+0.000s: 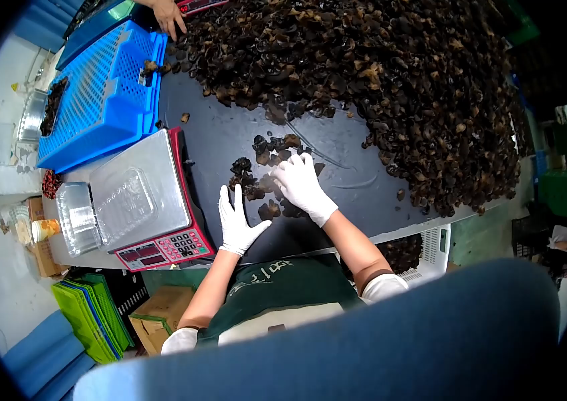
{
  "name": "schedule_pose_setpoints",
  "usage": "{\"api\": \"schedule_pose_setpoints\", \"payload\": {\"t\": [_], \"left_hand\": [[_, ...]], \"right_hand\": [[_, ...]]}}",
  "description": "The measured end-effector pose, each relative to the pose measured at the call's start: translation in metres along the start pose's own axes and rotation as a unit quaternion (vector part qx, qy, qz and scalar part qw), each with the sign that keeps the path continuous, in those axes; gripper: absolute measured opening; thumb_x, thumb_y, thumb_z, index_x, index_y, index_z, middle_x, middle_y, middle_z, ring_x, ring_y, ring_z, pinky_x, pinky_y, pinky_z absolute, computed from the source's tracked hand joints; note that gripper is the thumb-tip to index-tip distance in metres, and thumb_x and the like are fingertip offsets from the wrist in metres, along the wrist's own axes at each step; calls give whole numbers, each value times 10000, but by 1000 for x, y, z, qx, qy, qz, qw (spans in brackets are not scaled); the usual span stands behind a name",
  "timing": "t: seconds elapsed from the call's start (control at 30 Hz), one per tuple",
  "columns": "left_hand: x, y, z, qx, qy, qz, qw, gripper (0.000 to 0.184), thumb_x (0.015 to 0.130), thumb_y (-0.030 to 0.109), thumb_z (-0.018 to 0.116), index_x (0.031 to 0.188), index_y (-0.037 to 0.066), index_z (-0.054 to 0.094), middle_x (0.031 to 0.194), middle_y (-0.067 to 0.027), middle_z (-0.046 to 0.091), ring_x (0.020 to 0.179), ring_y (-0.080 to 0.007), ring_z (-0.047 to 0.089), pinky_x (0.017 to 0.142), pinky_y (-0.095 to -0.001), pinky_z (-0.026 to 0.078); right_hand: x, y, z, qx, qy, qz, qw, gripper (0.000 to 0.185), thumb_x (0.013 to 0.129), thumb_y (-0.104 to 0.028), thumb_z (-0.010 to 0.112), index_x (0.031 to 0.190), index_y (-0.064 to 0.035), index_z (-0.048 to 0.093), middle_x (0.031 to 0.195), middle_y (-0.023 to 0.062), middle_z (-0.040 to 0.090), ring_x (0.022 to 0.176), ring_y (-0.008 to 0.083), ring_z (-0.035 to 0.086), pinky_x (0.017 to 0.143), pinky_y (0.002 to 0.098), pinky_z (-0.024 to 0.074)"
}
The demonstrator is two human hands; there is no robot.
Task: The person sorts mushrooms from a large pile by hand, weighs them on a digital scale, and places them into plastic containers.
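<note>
Blue curved surface (337, 341), blurred, lay nearest your viewpoint. Loose dark pieces (242, 175) lay on dark tabletop (210, 123), between your hands and spread ahead of them; scatter showed no single long axis. Your gloved right hand (300, 184) was nearer: set over cluster's right side, fingers curled down, grip on any piece not determinable. Your left hand (237, 224) stood just beside near-left edge, fingers and thumb apart, nothing seen held. Large dark pile (390, 80) lay beyond, rightward.
</note>
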State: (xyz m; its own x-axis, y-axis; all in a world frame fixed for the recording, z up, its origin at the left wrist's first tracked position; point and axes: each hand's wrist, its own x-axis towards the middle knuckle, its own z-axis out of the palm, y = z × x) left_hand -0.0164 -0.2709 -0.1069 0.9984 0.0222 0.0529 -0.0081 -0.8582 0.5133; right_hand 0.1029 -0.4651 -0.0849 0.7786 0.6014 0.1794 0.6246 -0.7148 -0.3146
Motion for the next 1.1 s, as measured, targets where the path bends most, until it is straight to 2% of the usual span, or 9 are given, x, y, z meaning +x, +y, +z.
{"api": "schedule_pose_setpoints", "payload": {"t": [0.2,0.27,0.3,0.33,0.43,0.5,0.6,0.8,1.1], "left_hand": [[-2,-6,2,-14,-7,17,1000,1196,633,554,812,1539,66,202,1516,-341,175,1370,-517,240,1126,-569,239],[-2,-6,2,-7,0,29,1000,1191,639,557,809,1535,56,206,1517,-342,176,1378,-518,231,1127,-581,224],[-2,-4,1,-8,0,31,1000,1188,645,560,807,1535,53,204,1521,-341,170,1382,-517,226,1126,-588,217],[-2,-4,2,-9,2,34,999,1190,646,560,807,1536,53,202,1521,-343,167,1383,-517,224,1125,-588,217],[0,-3,1,-6,0,40,999,1197,646,559,808,1538,50,193,1518,-354,156,1384,-520,220,1123,-586,219],[1,-4,1,-10,2,46,999,1204,641,559,811,1539,49,191,1516,-361,148,1384,-525,215,1122,-584,219],[8,-1,-3,-13,-10,54,998,1232,619,561,820,1543,52,183,1528,-360,124,1392,-523,197,1129,-584,207],[44,0,-2,-19,-28,85,996,1301,535,530,869,1540,52,195,1540,-357,104,1419,-522,150,1155,-580,177],[132,8,-4,104,-158,108,976,1312,524,538,852,1554,94,172,1607,-192,155,1462,-423,179,1158,-560,181]], "right_hand": [[-33,26,-71,308,162,84,934,114,817,-109,668,904,-45,705,847,92,689,733,236,649,678,334,496],[-80,44,-103,568,74,229,787,232,834,-216,655,814,15,641,716,71,599,643,199,559,682,310,455],[-96,59,-115,618,107,48,778,352,882,-363,649,742,-41,613,646,46,555,605,167,502,644,332,394],[-115,55,-108,774,158,-54,611,450,861,-523,675,706,-107,599,585,32,521,582,167,458,628,355,336],[-136,58,-111,877,196,-158,409,490,722,-585,787,682,-184,508,707,22,581,661,185,465,665,391,331],[-138,40,-109,736,264,215,585,537,652,-355,888,1032,-49,664,1039,45,660,968,231,597,908,426,443],[-122,14,-76,136,69,173,973,973,587,-465,865,1393,-69,489,1453,192,422,1327,376,388,1125,490,284],[-65,-3,-16,103,14,130,986,1248,494,-500,892,1518,-101,300,1560,267,196,1428,524,148,1148,634,115],[34,38,-6,48,-68,24,996,1098,628,-585,774,1509,-110,322,1556,201,281,1441,446,206,1152,596,167]]}}
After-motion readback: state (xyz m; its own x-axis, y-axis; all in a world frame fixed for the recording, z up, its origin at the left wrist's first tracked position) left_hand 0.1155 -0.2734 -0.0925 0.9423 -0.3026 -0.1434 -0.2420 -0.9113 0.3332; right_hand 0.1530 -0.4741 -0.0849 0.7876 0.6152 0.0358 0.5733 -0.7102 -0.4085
